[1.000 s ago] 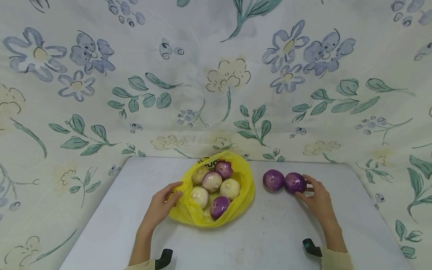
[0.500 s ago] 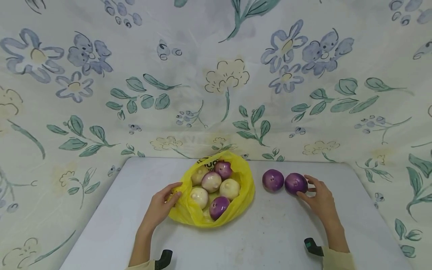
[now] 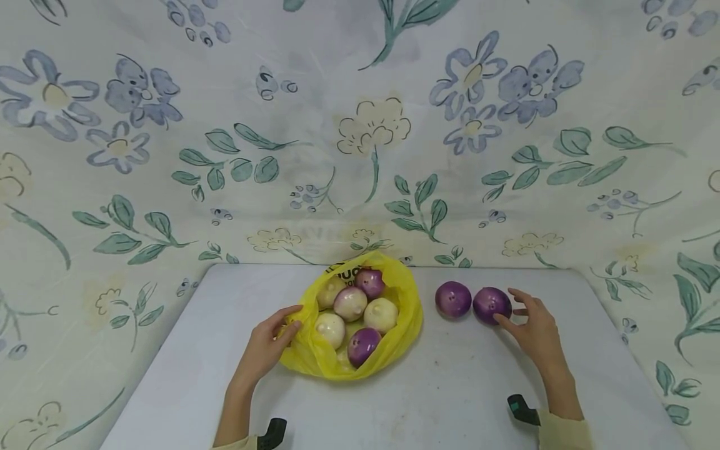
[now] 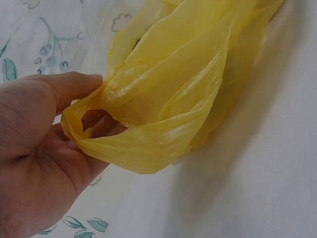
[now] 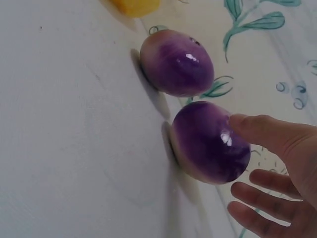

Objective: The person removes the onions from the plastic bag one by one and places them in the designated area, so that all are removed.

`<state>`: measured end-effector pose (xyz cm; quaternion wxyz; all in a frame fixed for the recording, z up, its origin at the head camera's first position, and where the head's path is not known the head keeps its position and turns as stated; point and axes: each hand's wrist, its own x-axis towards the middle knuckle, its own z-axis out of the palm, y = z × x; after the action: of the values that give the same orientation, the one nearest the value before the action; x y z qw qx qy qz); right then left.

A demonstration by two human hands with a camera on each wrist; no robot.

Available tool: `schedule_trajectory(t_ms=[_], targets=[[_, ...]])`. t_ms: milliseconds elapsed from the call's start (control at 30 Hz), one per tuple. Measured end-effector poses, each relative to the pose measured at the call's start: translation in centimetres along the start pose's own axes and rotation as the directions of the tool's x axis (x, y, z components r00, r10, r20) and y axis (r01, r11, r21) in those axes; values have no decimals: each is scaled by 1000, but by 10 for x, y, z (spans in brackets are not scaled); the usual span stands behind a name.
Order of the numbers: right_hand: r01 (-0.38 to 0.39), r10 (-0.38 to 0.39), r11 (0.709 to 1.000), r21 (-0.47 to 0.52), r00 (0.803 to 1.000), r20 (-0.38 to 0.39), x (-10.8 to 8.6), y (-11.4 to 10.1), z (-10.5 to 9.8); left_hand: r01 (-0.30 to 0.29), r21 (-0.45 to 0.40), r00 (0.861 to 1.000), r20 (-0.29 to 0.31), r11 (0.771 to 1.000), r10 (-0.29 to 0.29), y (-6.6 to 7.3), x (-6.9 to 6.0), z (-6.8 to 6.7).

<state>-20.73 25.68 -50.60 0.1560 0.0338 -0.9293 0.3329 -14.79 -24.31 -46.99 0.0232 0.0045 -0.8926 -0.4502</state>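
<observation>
A yellow plastic bag point(image 3: 407, 337) lies wide-mouthed on the table. Inside are several round, glossy purple and pale vegetables point(image 3: 364, 347), which look like onions or turnips. My left hand point(image 3: 267, 342) holds the bag's left rim; in the left wrist view a loop of the plastic point(image 4: 141, 153) lies between thumb and fingers. To the right of the bag, two purple ones sit side by side: a left one point(image 3: 453, 300) and a right one point(image 3: 492, 305). My right hand point(image 3: 536, 328) is beside the right one, thumb tip at its surface, the other fingers extended and apart from it.
All of this is on a white table point(image 3: 439, 400) with small marks on its surface. Behind it and at both sides hangs a flower-patterned cloth point(image 3: 315, 156). A black strap piece point(image 3: 523, 410) sticks out at the right sleeve point(image 3: 562, 431).
My right hand has drawn slightly to the right, its fingers loosening from the right purple vegetable. A slim gap now shows between the two vegetables. The left hand keeps its hold on the bag.
</observation>
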Motion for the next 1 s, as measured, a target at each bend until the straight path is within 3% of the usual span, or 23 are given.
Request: schedule_trajectory(t_ms=[200,600,1000], targets=[[42,-42,999,12,999,-35,0,-4,-1,8,-1,1000,-3,1000,-8,-1,-1,0],[45,-44,999,16,998,-50,0,-11,-4,3,0,1000,0,1000,-3,-1,0,1],[58,-58,998,15,998,-18,-2,-24,-9,2,-10,1000,2,1000,-2,-2,0,0]])
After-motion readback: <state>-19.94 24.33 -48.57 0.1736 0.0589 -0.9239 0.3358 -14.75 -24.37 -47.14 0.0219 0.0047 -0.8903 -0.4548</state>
